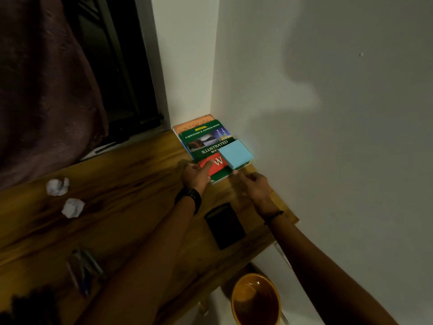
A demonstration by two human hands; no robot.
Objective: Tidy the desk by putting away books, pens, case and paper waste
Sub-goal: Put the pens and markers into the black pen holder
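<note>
A stack of books (206,141) lies in the far corner of the wooden desk (131,188), against the white wall, with a green illustrated book on top. A light blue block (236,153) rests on the stack's near right part. My left hand (196,174) grips the stack's near left edge, thumb on the red cover area. My right hand (254,184) is at the stack's near right corner, fingers curled just below the blue block. Two crumpled paper balls (57,186) (72,207) lie at the left. Several pens (84,270) lie blurred at the near left. A black case (226,228) sits between my forearms.
An orange waste bin (256,301) stands on the floor below the desk's right end. A dark curtain (46,90) and a dark window opening fill the upper left. White wall bounds the desk on the right.
</note>
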